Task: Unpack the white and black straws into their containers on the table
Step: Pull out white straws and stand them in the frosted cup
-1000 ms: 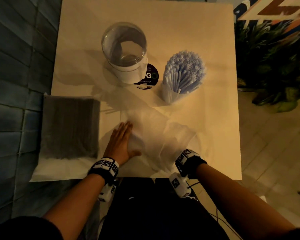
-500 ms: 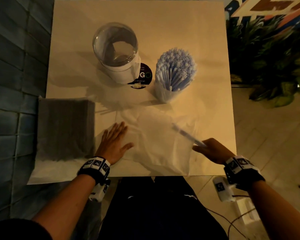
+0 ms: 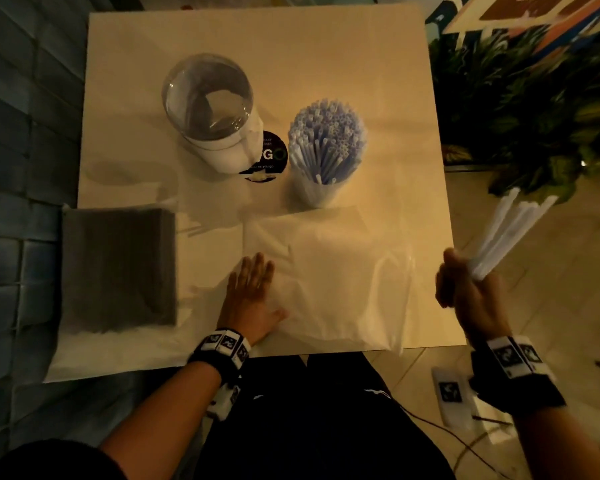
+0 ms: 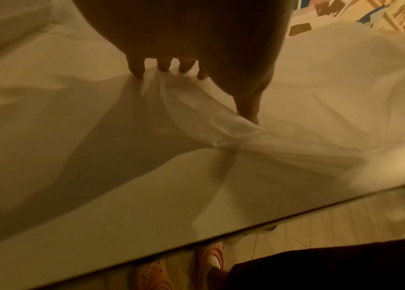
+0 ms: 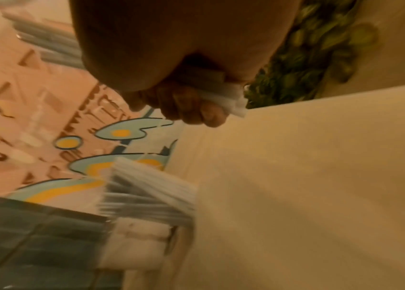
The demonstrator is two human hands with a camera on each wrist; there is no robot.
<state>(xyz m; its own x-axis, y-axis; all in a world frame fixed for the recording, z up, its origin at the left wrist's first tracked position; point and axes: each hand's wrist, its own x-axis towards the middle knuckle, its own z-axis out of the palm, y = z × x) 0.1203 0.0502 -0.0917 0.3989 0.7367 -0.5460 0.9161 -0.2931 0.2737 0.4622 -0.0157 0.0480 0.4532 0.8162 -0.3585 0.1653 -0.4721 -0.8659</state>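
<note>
Table (image 3: 378,81): two containers (image 3: 208,112), two hands (image 3: 252,299).

The straws (image 3: 510,233) in the right hand (image 3: 465,292) are motion-blurred, their count unclear. The right-wrist view is smeared throughout. The bag (image 3: 343,282) hides whatever it holds.

Your left hand (image 3: 253,299) sits lower centre on the bag (image 3: 343,289); straw pack (image 3: 118,268) left of it. 2 containers above: jar (image 3: 210,109) left, straw cup (image 3: 326,150) right. Right hand (image 3: 471,292) off table (image 3: 378,64), right edge.
</note>
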